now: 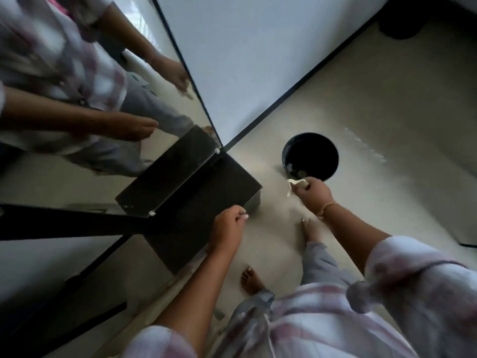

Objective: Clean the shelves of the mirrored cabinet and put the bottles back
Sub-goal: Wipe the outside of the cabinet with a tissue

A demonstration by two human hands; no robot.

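Note:
I look steeply down along a mirrored cabinet on the left; its mirror reflects my body and both hands. A dark shelf juts out from the mirror's lower edge. My left hand hovers over the shelf's front edge with fingers curled and nothing visible in it. My right hand is closed on a small pale cloth, held just above the rim of a black bucket on the floor. No bottles are in view.
A white wall with a dark skirting line meets the beige floor beyond the bucket. My bare feet stand on the floor below the shelf. A dark object sits at the top right corner.

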